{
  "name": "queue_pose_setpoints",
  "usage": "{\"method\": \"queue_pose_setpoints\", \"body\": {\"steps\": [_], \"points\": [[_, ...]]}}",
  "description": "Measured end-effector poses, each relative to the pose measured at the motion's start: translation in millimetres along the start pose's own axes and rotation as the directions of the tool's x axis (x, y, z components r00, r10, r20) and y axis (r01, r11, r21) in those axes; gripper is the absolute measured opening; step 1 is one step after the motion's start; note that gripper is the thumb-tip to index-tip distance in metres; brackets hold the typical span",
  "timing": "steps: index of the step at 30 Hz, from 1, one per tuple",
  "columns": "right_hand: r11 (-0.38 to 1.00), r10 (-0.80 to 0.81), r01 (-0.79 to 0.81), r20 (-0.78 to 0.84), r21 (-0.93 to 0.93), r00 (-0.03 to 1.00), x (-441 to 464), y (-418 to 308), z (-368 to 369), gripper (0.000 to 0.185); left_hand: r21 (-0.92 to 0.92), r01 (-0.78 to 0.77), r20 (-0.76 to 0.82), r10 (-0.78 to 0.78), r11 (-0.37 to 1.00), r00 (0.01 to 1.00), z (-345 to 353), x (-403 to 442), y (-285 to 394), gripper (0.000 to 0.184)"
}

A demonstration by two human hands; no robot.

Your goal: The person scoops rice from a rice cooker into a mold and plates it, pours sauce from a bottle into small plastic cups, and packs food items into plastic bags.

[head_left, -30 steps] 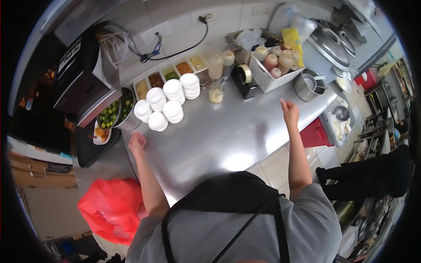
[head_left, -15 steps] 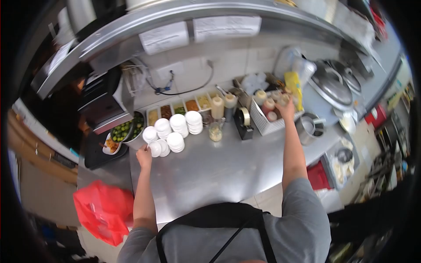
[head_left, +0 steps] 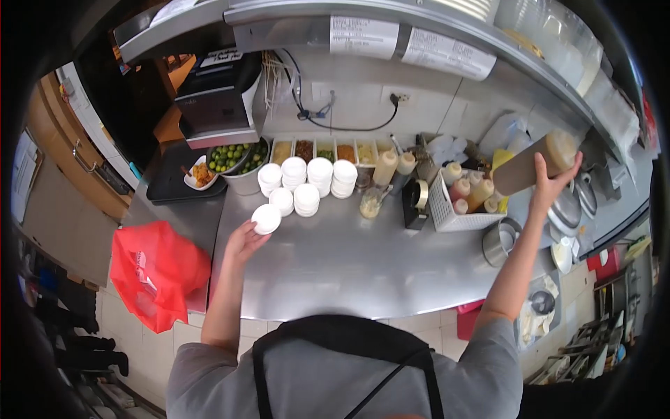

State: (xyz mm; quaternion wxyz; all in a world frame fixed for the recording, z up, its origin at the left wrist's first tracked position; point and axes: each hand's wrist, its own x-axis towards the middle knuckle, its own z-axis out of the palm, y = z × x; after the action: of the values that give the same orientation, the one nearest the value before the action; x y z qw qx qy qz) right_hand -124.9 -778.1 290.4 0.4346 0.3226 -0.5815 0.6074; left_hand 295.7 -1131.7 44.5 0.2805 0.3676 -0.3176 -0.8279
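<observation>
"Head view: what is gripped by the right hand (head_left: 553, 184)?"
"A bottle (head_left: 523, 169), held tilted at upper right, its body extended leftward from the grip."
"And by the left hand (head_left: 244, 243)?"
"A white dish (head_left: 266, 219), pinched left of centre, at the hand's upper right."

Brown bottle (head_left: 523, 167) raised aslant in midair at right; round white dish (head_left: 266, 219) held lower, at left

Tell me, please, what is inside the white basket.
Several squeeze bottles, some reddish and some yellowish, are in the white basket. Its walls and the bottles hide its floor, so anything lying there cannot be seen.
</observation>
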Motion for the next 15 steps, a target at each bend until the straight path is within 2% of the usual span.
{"method": "queue_pose_setpoints", "body": {"steps": [1,2,3,4,5,6,7,8,10,11,12,14,15], "points": [[1.0,0.015,-0.015,0.008,-0.016,1.0,-15,-3,-3,0.075,-0.064,0.026,0.056,-0.023,0.998,0.998,8,-1,-6,0.032],[0.998,0.068,-0.068,0.066,-0.01,0.996,-31,-4,-3,0.075,-0.058,0.041,0.05,-0.038,0.997,0.998,19,-3,-10,0.032],[0.993,0.121,-0.122,0.124,-0.005,0.985,-45,-9,-2,0.075,-0.058,0.05,0.115,-0.043,0.997,0.992,32,-7,-13,0.032],[0.98,0.199,-0.199,0.208,-0.021,0.958,-64,-26,-1,0.07,-0.057,0.059,0.179,-0.048,0.997,0.983,41,-11,-16,0.031],[0.954,0.277,-0.298,0.332,0.015,0.902,-84,-31,-2,0.071,-0.051,0.069,0.17,-0.06,0.996,0.984,48,-12,-19,0.031],[0.892,0.383,-0.45,0.463,0.038,0.799,-103,-41,-4,0.072,-0.025,0.08,0.226,-0.072,0.997,0.971,54,-13,-23,0.032],[0.864,0.389,-0.502,0.585,0.035,0.711,-120,-42,-4,0.075,-0.002,0.088,0.283,-0.084,0.996,0.955,60,-14,-26,0.032],[0.708,0.487,-0.705,0.687,0.05,0.539,-140,-53,-3,0.075,0.003,0.097,0.278,-0.095,0.995,0.956,67,-17,-28,0.032],[0.457,0.502,-0.888,0.84,-0.057,0.204,-168,-76,4,0.076,0.076,0.116,0.34,-0.135,0.99,0.931,78,-24,-34,0.032],[0.353,0.467,-0.925,0.884,-0.143,0.041,-179,-89,7,0.078,0.094,0.121,0.36,-0.147,0.988,0.921,80,-24,-39,0.034],[0.329,0.486,-0.93,0.874,-0.161,0.021,-191,-98,9,0.078,0.105,0.149,0.347,-0.177,0.983,0.921,81,-23,-45,0.034],[0.231,0.297,-0.89,0.9,-0.393,-0.321,-214,-112,12,0.078,0.145,0.127,0.393,-0.175,0.981,0.903,83,-24,-57,0.037],[0.202,0.31,-0.889,0.888,-0.411,-0.34,-223,-119,10,0.078,0.155,0.159,0.38,-0.207,0.975,0.901,82,-27,-63,0.037]]}}
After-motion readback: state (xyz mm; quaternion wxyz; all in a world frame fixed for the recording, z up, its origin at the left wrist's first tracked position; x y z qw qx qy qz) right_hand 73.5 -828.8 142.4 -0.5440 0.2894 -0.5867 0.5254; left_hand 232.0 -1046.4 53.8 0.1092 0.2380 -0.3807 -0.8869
